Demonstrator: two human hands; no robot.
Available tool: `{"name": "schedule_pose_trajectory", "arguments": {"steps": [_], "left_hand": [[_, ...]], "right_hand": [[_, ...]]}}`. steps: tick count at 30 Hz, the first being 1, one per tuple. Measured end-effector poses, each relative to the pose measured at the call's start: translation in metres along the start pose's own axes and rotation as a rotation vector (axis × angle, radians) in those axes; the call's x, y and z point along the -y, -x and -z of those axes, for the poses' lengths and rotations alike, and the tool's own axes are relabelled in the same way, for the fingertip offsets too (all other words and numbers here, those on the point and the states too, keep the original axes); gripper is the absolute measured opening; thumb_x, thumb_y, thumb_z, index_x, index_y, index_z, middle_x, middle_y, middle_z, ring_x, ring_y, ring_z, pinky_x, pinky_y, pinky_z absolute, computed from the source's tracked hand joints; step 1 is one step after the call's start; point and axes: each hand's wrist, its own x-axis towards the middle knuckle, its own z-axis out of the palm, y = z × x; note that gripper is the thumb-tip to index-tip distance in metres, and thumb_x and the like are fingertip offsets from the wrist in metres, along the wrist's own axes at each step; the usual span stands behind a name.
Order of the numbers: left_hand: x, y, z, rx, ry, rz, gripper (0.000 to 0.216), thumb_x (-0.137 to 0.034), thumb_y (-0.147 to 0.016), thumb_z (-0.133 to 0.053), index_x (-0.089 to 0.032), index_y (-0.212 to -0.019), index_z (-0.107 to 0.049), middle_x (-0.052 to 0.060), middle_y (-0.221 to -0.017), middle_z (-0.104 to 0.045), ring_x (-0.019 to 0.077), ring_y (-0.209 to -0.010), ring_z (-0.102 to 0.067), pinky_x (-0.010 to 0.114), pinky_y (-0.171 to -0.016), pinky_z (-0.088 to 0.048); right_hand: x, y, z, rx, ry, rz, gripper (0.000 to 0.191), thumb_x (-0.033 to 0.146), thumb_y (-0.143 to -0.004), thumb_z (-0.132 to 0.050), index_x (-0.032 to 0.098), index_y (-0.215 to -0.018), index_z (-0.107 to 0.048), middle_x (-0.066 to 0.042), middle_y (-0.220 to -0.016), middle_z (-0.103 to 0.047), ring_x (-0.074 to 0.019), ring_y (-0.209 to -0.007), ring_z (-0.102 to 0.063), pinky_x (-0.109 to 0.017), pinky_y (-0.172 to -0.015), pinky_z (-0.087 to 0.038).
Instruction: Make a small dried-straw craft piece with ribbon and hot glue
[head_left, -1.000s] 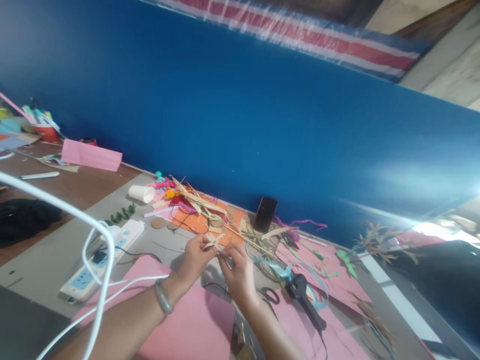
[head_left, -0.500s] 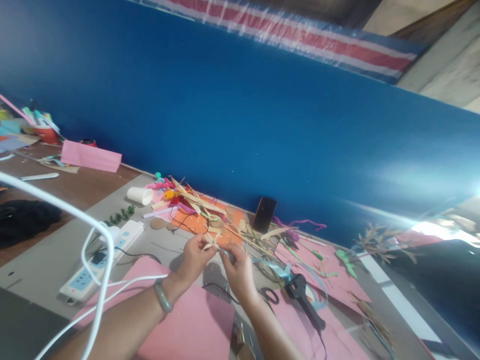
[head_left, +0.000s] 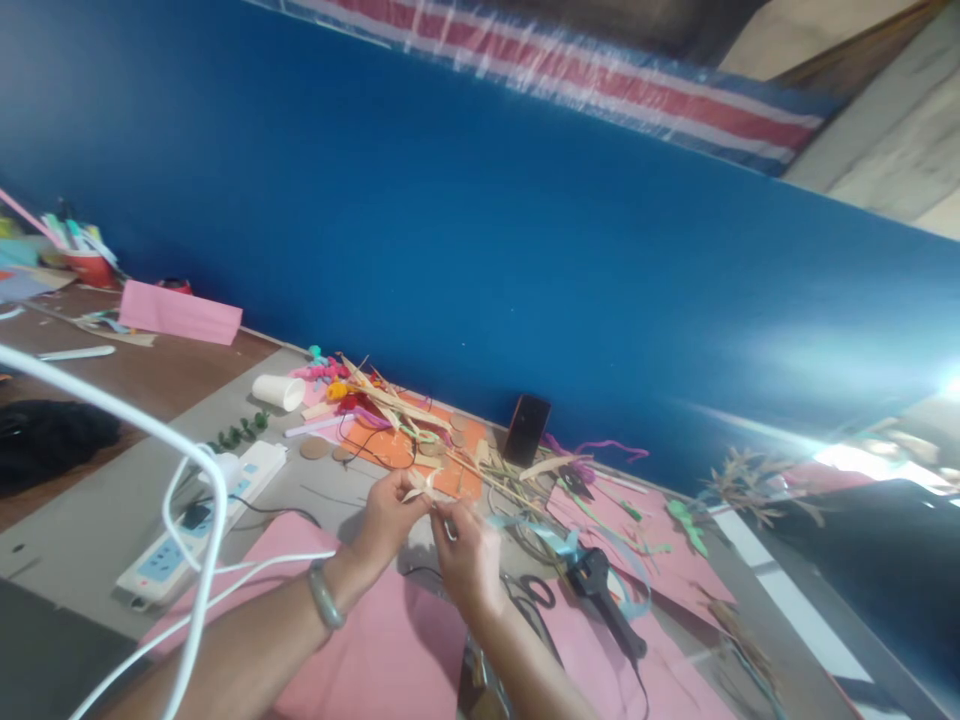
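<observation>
Since the earlier frames the right hand (head_left: 469,555) has shifted a little toward the left hand (head_left: 386,510), and more of the dark scissors (head_left: 538,592) shows beside the right wrist; the left hand keeps almost the same place. The left thumb and fingertips are pinched narrowly on a pale straw piece (head_left: 421,486). The right fingers are drawn in, thumb and fingertips close together against its lower right side; exactly what lies between them is too small to tell.

The piece looks like a small star or flower, cream-coloured, made of thin, pointed strips. It is raised between the two hands, seen just below the orange sheet (head_left: 466,482) and above the pink sheet (head_left: 375,640). Its tips fan upward and to both sides, away from the person; the base is hidden by fingers, so no clear long axis can be told.
</observation>
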Motion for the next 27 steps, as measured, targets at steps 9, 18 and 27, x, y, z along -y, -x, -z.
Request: {"name": "schedule_pose_trajectory", "arguments": {"steps": [9, 18, 27], "left_hand": [[0.003, 0.002, -0.003, -0.006, 0.214, 0.112, 0.016, -0.021, -0.062, -0.07, -0.017, -0.063, -0.055, -0.004, -0.057, -0.057, 0.0119, -0.057, -0.052, 0.024, -0.06, -0.041], [-0.004, 0.005, -0.004, 0.022, 0.336, 0.185, 0.028, -0.03, -0.059, -0.079, -0.016, -0.061, -0.055, -0.005, -0.056, -0.056, 0.0087, -0.052, -0.048, 0.022, -0.055, -0.037], [-0.006, 0.005, -0.006, 0.035, 0.415, 0.331, 0.031, -0.031, -0.056, -0.082, -0.016, -0.063, -0.056, -0.005, -0.054, -0.055, 0.0084, -0.049, -0.046, 0.022, -0.053, -0.036]], "right_hand": [[0.002, -0.001, 0.004, -0.079, 0.279, 0.227, 0.03, 0.024, -0.095, -0.043, 0.02, -0.08, -0.068, -0.001, -0.06, -0.06, -0.0123, -0.051, -0.054, -0.023, -0.052, -0.031], [-0.001, -0.005, 0.011, -0.026, 0.352, 0.284, 0.027, 0.02, -0.096, -0.041, 0.018, -0.087, -0.067, -0.003, -0.064, -0.062, -0.0135, -0.055, -0.055, -0.024, -0.056, -0.034], [-0.003, -0.007, 0.013, -0.037, 0.415, 0.371, 0.024, 0.016, -0.095, -0.043, 0.016, -0.089, -0.066, -0.003, -0.063, -0.061, -0.0151, -0.057, -0.055, -0.026, -0.06, -0.035]]}}
